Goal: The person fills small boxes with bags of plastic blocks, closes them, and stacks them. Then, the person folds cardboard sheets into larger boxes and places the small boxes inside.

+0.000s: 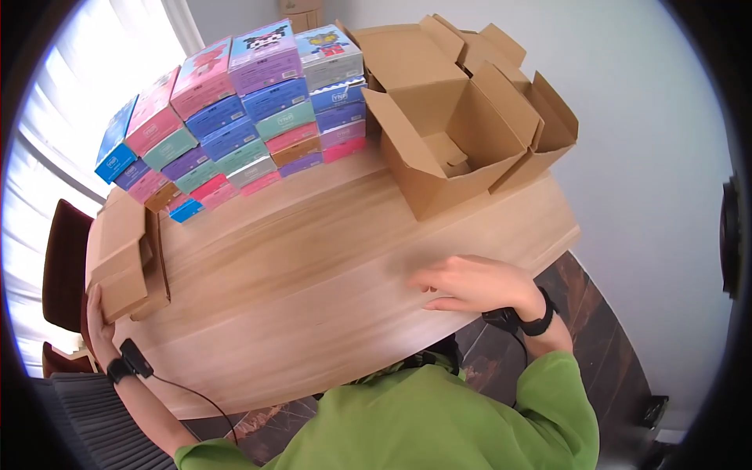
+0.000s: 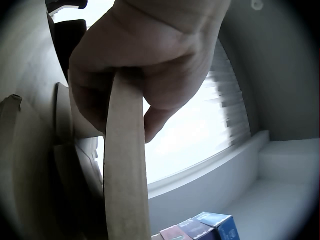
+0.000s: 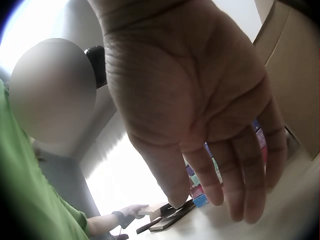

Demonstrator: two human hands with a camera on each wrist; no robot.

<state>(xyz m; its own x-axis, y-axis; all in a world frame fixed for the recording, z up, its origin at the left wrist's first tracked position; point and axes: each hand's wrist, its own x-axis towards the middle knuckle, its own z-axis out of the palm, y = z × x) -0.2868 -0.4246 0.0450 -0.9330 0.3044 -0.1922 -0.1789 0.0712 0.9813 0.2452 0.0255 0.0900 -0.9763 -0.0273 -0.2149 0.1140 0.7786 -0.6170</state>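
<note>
At the table's left edge lies a folded cardboard box (image 1: 121, 247), its flaps partly overlapping. My left hand (image 1: 99, 323) grips its near end; in the left wrist view the fingers and thumb (image 2: 156, 122) go round both sides of the cardboard edge (image 2: 125, 170). My right hand (image 1: 474, 283) is over the table's right front part, palm down, holding nothing. Its fingers (image 3: 245, 175) are loosely extended in the right wrist view. Beyond it stands an open cardboard box (image 1: 411, 176) with its flaps spread and a small cardboard piece visible inside.
Stacked colourful toy boxes (image 1: 219, 137) line the back left of the wooden table (image 1: 298, 274). More open cardboard boxes (image 1: 548, 117) stand behind and beside the front one. A dark chair (image 1: 66, 258) is at the left, a grey seat (image 1: 86, 415) nearer me.
</note>
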